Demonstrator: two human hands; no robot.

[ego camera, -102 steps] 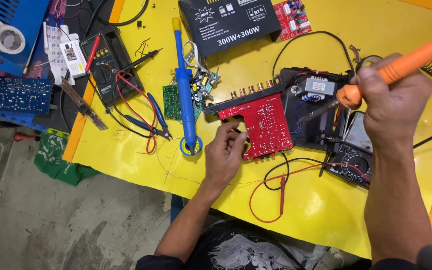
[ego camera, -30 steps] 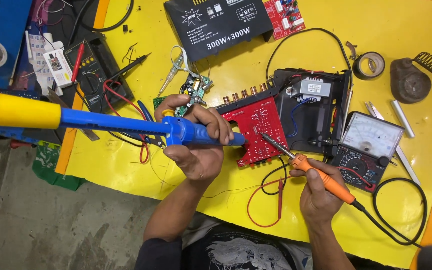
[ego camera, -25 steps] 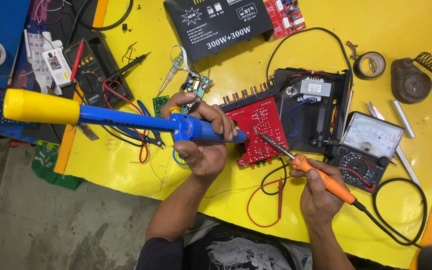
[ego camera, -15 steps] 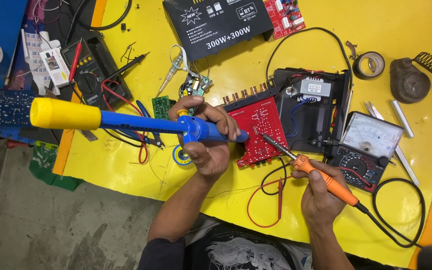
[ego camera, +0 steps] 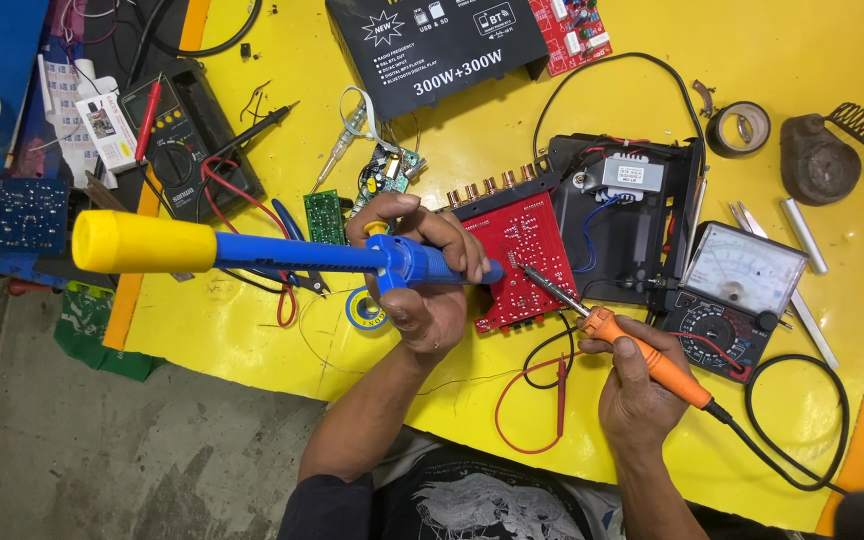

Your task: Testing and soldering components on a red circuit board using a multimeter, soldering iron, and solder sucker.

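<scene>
The left hand (ego camera: pixel 422 290) is gripping a blue solder sucker (ego camera: pixel 282 255) with a yellow plunger, its tip lying over the red board (ego camera: pixel 522 250) at the middle of the yellow worktop (ego camera: pixel 252 345). The right hand (ego camera: pixel 637 385), nearer and to the right, is wrapping around an orange soldering iron (ego camera: pixel 642 350) and pressing its tip to the board's right part, just left of a meter (ego camera: pixel 737 300)

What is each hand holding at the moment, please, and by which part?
Left hand grips the blue desoldering pump around its front barrel; right hand holds the orange soldering iron by its handle.
</scene>
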